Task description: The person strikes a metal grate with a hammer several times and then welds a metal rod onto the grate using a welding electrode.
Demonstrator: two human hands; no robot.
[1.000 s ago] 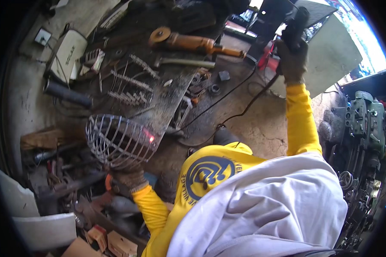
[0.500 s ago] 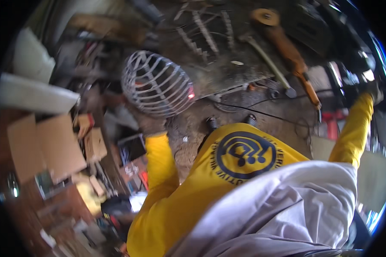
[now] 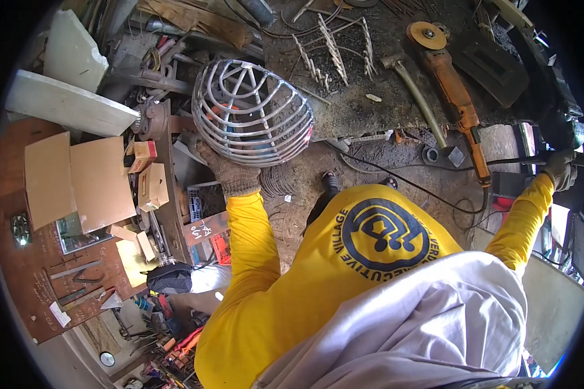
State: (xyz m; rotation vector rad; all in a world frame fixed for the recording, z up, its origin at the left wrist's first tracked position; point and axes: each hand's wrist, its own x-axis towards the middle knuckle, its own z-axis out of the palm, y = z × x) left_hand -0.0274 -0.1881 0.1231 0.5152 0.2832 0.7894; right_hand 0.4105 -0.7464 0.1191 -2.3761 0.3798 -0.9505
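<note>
1 wire cage (image 3: pixel 253 110) sits gripped above the gloved left hand (image 3: pixel 230 170).

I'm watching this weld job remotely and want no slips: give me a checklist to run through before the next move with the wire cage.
1. Left hand gloved and gripping the wire cage: ok.
2. Cage resting on the workbench edge: cannot tell.
3. Right hand gloved, holding a dark rod-like tool: ok.
4. Angle grinder lying clear of the cage: ok.
5. Cables on the floor near the foot: not ok.
</note>
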